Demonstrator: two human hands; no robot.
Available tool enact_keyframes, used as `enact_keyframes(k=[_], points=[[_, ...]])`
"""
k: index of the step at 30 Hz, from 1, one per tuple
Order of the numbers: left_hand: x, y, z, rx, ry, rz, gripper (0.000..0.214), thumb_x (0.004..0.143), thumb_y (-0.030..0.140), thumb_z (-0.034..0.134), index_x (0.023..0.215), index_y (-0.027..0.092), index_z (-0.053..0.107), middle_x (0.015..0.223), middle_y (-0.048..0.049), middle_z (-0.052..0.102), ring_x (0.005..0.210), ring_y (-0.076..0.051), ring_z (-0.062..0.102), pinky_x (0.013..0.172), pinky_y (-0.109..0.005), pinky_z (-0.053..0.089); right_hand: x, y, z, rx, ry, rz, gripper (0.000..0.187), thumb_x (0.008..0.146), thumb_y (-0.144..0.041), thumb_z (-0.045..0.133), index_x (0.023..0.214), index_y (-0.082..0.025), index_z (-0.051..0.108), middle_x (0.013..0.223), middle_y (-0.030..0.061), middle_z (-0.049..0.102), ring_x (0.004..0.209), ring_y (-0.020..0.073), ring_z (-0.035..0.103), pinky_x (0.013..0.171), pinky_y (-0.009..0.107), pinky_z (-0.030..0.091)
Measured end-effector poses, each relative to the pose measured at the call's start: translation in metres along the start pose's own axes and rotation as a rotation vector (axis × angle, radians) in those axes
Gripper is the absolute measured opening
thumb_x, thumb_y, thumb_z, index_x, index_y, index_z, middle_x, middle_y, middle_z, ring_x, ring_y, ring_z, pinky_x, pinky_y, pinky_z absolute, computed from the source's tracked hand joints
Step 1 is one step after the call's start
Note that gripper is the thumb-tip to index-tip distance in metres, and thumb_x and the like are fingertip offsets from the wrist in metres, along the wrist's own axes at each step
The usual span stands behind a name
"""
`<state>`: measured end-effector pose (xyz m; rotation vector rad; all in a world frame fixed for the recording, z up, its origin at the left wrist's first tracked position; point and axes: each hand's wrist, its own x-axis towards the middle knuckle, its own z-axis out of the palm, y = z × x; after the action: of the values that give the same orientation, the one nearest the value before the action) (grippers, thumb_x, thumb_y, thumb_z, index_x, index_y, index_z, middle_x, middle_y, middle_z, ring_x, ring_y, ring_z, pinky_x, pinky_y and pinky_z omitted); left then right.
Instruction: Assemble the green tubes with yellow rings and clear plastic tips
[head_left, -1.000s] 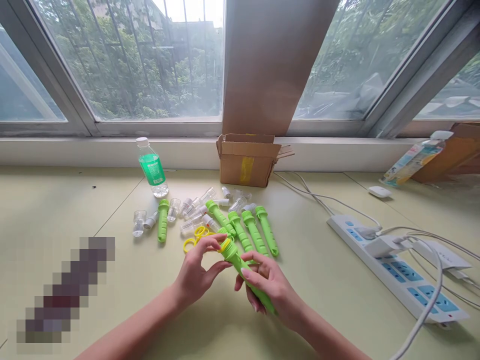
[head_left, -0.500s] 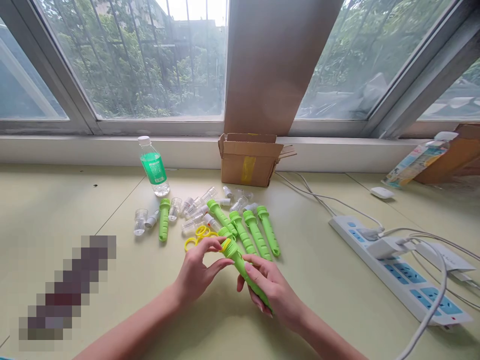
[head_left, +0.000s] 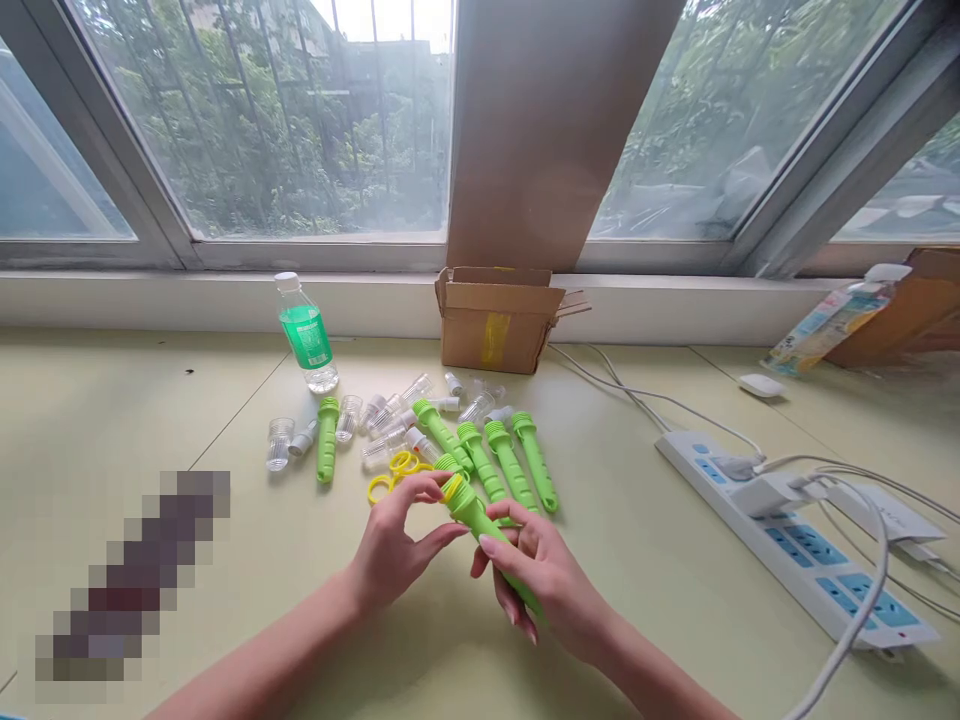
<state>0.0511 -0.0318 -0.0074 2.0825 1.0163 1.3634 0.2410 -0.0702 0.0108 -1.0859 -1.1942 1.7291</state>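
My right hand is wrapped round the lower part of a green plastic flashlight-like tube, which is tilted with its threaded end up and to the left. A yellow ring sits at that threaded end. My left hand has its index finger on the ring and its thumb at the tube's side, in a loose pinch. Just behind lie loose yellow rings and several more green tubes. One green tube lies apart on the left.
Clear plastic cups and small white-ended parts are scattered behind my hands. Further back stand a green-labelled bottle and a cardboard box. A power strip with cables lies at right. A blurred patch covers something at left.
My right hand's fingers have shifted slightly along the green tube and loosened a little. My left hand stays at the ring end. The other things keep their places.
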Motion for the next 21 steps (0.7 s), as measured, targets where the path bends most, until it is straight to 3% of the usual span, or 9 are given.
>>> enact_keyframes(k=[11,17,21], points=[[-0.0012,-0.0030,-0.0027,0.045,0.008,-0.002,0.023,0.077,0.024,0.071,0.087,0.021,0.051,0.108,-0.0075,0.069,0.098,-0.020,0.066,0.081,-0.035,0.057,0.0004,-0.0039,-0.0026,-0.100,-0.036,0.017,0.034,0.091,-0.048,0.049,0.107,-0.019,0.045,0.085,0.0038,0.066,0.048,0.0077,0.054,0.035,0.016,0.036],[-0.0012,-0.0028,-0.0007,0.073,0.026,-0.009,0.023,0.076,0.024,0.072,0.086,0.021,0.052,0.107,-0.0074,0.069,0.097,-0.020,0.067,0.080,-0.034,0.057,0.0003,-0.0025,-0.0025,-0.177,0.008,0.047,0.038,0.092,-0.051,0.043,0.113,-0.020,0.043,0.079,-0.0001,0.062,0.043,0.0056,0.046,0.037,0.018,0.031],[-0.0009,-0.0023,0.0010,0.075,0.037,0.005,0.023,0.075,0.022,0.072,0.086,0.021,0.052,0.105,-0.0076,0.070,0.097,-0.020,0.067,0.079,-0.034,0.057,-0.0003,-0.0031,-0.0020,-0.274,0.047,0.023,0.037,0.091,-0.049,0.047,0.114,-0.020,0.045,0.078,-0.0013,0.060,0.046,0.0060,0.045,0.044,0.020,0.036]])
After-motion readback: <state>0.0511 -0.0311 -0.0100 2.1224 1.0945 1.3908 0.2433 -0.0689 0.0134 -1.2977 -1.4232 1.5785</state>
